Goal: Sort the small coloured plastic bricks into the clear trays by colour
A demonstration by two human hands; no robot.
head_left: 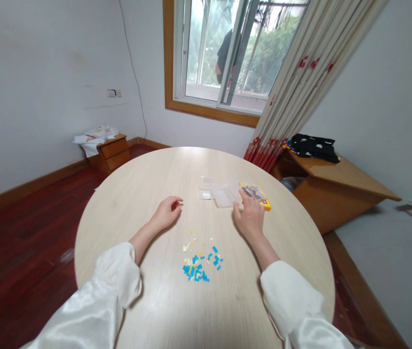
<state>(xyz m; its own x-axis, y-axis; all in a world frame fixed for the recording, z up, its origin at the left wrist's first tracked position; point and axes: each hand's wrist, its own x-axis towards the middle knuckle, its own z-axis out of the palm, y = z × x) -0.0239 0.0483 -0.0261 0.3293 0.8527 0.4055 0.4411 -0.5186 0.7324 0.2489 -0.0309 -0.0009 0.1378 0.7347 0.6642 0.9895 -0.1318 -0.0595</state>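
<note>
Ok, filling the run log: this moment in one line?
left hand: half-curled | right hand: by yellow box, contact unclear | blue pieces: loose on table

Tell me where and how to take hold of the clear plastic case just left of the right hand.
Pinch the clear plastic case by its right edge, coming from the right, probably with the right hand. It lies flat, with that edge facing this nearby hand, while a white label sits close by its left side.
</note>
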